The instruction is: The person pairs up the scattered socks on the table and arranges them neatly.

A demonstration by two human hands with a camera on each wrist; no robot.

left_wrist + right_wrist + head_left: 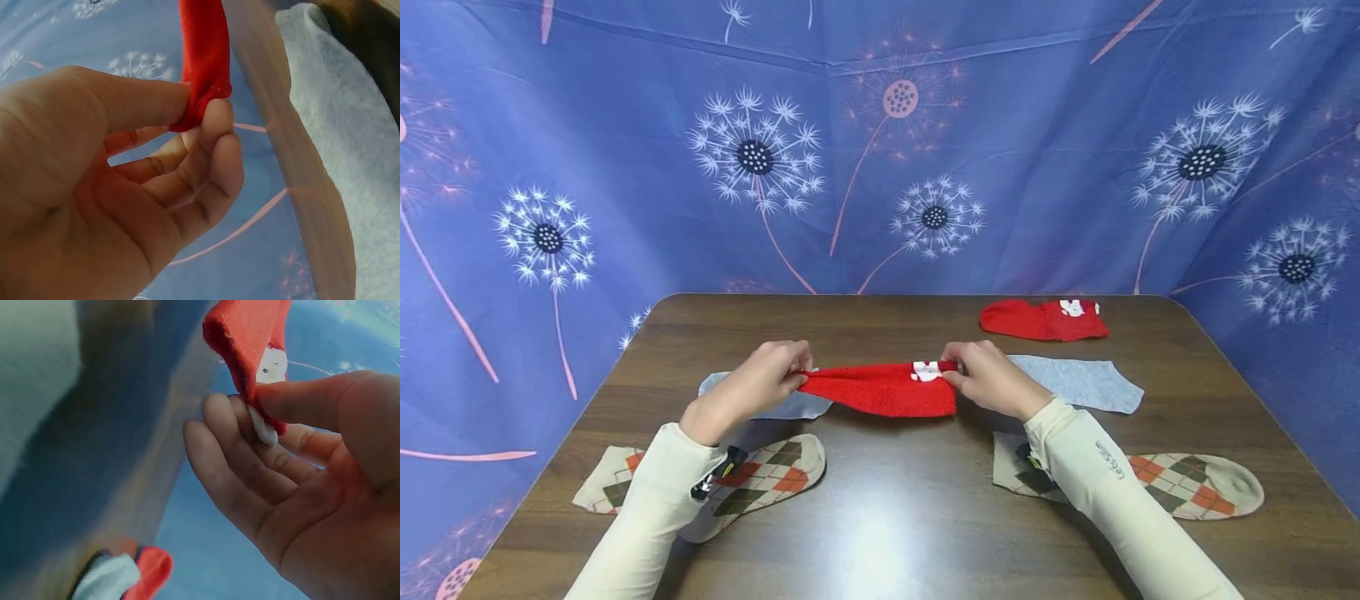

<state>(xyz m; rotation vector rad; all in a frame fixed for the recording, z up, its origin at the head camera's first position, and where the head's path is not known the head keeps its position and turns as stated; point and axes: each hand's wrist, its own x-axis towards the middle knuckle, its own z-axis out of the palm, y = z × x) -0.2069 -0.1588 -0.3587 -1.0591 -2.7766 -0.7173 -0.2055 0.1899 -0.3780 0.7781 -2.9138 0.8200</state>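
A red sock [880,390] with a white patterned patch is stretched sideways between both hands, over the middle of the table. My left hand [769,377] pinches its left end between thumb and fingers; the left wrist view shows the red tip [203,94] between them. At the patterned end, my right hand [988,377] pinches the upper corner, with the rest hanging below. In the right wrist view, the white patch [273,365] shows just above the thumb. Behind the left hand lies a light blue-grey sock [793,407], partly covered by it.
Another red sock [1037,321] lies at the back right of the wooden table [880,483]. A second blue-grey sock [1082,382] is in front of it. Argyle socks lie under each forearm, one at left [775,475] and one at right [1195,483]. A blue dandelion cloth [865,167] hangs behind.
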